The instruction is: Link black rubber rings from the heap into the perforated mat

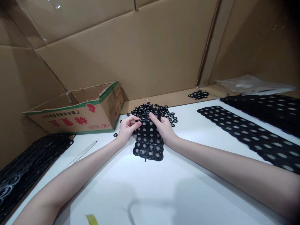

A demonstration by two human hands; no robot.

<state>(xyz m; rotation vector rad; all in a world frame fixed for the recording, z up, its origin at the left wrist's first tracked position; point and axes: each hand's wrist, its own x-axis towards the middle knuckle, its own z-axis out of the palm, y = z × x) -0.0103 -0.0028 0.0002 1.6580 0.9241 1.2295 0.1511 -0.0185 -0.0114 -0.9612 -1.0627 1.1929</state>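
Between my two hands is a black rubber sheet (148, 141) with rows of round pale-centred rings, its near end hanging down over the white tabletop. My left hand (128, 127) pinches the sheet's upper left edge with thumb and fingers, at one of the rings. On the other side, my right hand (164, 127) grips the upper right part, the thumb lying on its face and the fingers behind it, partly hidden. Just beyond the hands lies a pile of loose black rings (150, 107), some scattered to the right.
A cardboard box (70, 117) stands at the left. More black ring sheets (243, 132) lie at the right, and a stack of them (30, 162) at the left. A clear pen-like stick (84, 151), a small ring heap (198, 94) and a plastic bag (253, 83) are also there.
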